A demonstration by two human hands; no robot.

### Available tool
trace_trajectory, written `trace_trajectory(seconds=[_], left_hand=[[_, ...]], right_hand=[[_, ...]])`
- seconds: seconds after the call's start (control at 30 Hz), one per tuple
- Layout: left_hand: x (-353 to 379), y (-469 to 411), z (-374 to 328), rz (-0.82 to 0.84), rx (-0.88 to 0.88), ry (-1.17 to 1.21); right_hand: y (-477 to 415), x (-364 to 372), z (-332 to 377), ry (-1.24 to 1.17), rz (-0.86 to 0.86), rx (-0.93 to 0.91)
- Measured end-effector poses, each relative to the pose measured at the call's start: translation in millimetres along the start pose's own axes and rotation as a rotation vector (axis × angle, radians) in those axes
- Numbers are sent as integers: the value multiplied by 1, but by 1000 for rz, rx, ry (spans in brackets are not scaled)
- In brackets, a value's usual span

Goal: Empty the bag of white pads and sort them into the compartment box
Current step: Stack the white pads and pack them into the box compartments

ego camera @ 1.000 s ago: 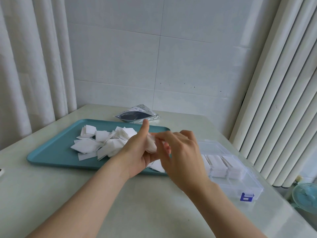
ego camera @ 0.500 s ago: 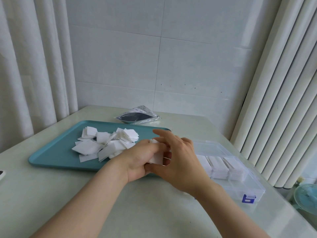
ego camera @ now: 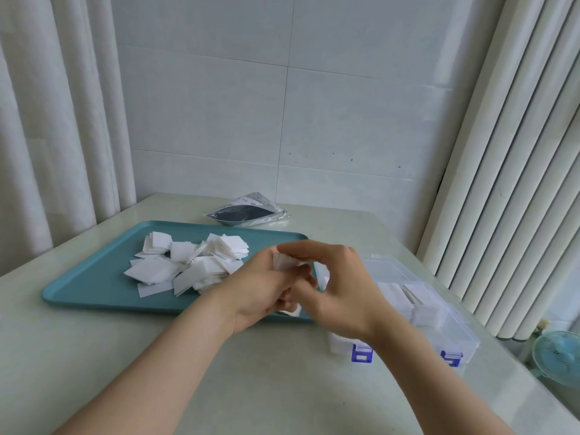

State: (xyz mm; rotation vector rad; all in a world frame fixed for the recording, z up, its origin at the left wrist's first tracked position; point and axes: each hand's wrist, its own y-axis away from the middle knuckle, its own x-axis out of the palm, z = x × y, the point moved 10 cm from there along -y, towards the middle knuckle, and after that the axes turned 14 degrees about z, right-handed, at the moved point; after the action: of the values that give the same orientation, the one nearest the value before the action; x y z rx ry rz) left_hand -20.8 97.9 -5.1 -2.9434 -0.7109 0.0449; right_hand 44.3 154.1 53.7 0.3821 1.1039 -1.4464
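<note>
Both hands meet over the teal tray's (ego camera: 94, 287) near right edge: left hand (ego camera: 260, 293) fingers curled around a small pad stack (ego camera: 284, 262), right hand (ego camera: 342, 290) fingertips pinching it, probably squaring edges. Loose pads (ego camera: 188, 265) remain on the tray; compartment box (ego camera: 439, 315) waits right, part-filled, emptied bag (ego camera: 248, 211) far behind.

Compartment box (ego camera: 452, 328): near-left part hidden behind right hand (ego camera: 342, 290); we cannot count compartments.
Held pads (ego camera: 284, 262): mostly covered by left hand (ego camera: 260, 290); number unclear, possibly a small stack.
Fan (ego camera: 561, 356): cut off at right edge.
</note>
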Motion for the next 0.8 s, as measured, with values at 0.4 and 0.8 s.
trace_trajectory(seconds=[0.4,0.8], left_hand=[[5,2,-12,-284,109,-565],[40,-3,-12,-207,248,-1064]], right_hand=[[10,-48,-55,-64,-69,255],[45,-27,-78,-86,189,395]])
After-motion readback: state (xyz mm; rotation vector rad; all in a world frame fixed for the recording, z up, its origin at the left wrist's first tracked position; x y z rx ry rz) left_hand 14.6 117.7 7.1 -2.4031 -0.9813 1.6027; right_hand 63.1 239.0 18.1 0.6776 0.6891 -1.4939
